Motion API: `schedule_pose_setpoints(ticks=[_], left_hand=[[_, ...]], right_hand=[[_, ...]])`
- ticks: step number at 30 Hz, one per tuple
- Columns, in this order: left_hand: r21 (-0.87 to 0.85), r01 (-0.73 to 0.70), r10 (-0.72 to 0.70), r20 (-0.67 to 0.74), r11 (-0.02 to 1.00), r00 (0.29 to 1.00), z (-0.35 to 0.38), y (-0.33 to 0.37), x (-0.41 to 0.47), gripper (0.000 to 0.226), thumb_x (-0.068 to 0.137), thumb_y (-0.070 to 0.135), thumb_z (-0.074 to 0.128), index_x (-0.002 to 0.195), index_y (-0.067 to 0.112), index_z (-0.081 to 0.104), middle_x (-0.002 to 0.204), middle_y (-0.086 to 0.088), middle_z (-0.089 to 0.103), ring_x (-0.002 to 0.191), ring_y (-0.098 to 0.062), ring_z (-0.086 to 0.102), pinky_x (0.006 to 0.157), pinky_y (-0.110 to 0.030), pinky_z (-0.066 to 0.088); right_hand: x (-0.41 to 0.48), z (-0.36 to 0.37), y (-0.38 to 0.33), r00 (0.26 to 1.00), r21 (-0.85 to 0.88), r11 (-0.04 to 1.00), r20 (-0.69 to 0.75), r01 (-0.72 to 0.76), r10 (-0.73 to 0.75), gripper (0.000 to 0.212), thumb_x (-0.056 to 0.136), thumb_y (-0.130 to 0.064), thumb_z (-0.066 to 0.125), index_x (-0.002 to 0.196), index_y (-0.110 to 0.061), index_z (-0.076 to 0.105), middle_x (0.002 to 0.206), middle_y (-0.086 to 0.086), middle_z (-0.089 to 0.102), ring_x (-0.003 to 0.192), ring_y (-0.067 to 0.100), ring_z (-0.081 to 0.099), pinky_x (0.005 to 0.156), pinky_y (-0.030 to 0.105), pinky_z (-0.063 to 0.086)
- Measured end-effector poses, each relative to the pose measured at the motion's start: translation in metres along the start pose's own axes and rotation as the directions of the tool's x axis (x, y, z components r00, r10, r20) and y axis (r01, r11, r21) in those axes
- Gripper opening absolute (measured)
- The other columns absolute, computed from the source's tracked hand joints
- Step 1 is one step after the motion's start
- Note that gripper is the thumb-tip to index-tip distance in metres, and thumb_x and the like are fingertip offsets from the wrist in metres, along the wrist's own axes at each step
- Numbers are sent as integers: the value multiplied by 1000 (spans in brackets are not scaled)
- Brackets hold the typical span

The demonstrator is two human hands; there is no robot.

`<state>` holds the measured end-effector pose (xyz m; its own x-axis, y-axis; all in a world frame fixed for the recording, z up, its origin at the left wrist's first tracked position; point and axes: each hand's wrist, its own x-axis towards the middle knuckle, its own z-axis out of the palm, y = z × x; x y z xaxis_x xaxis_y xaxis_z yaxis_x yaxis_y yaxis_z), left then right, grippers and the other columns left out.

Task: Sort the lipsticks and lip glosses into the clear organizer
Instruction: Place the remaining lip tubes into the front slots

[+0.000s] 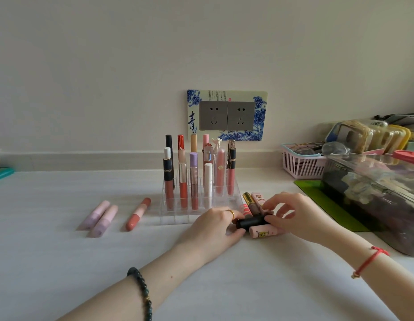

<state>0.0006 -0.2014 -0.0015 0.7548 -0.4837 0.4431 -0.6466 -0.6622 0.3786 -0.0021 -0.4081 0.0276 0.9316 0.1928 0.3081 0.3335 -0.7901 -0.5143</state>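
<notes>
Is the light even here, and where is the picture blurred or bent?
Head view: soft, even light, no harsh glare; faint shadows beside the lavender tubes and under the left hand and right hand, which hold the black lipstick. Head view: toward the right edge the clear bin looks stretched and smeared. Head view: the front rows of the clear organizer barely show against the pale table.

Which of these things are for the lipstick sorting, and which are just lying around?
For the job: clear organizer, standing tubes, black lipstick held by left hand and right hand, pink cartoon tube, gold-capped tube, coral tube, lilac tubes.

Just lying about: pink basket, wall sockets, green mat, clear storage box.
</notes>
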Motion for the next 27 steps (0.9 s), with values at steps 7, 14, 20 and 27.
schedule_pose_setpoints(ticks=[7,14,20,27], left_hand=[[-73,-36,30,-82,997,996,-5,6,-6,30,88,21,55,117,18,61,103,-2,62,86,-13,57,77,-17,41],[-162,-79,42,-220,984,974,-23,9,-14,26,85,16,61,110,15,65,95,4,63,84,-6,57,79,-8,39],[-363,14,-114,-256,932,960,-49,-8,-26,19,81,15,66,99,22,68,84,11,67,82,3,62,76,-4,44],[-576,140,-325,-233,805,917,-82,-35,-45,21,83,10,63,91,29,66,85,7,71,77,0,67,73,-9,47]], right_hand=[[-5,2,-6,1000,43,999,-19,6,-5,17,75,-14,69,84,-29,65,84,-9,64,73,9,60,62,17,50],[-9,2,-25,999,130,990,-22,49,-46,19,76,-16,68,79,-35,66,75,-15,66,71,5,61,64,16,50],[-5,12,-51,995,148,984,13,98,-101,27,73,-14,71,88,-36,62,81,-15,67,73,2,63,72,18,53],[11,38,-95,971,149,962,47,227,-236,29,75,-14,68,96,-32,61,80,-19,63,70,-2,62,70,18,54]])
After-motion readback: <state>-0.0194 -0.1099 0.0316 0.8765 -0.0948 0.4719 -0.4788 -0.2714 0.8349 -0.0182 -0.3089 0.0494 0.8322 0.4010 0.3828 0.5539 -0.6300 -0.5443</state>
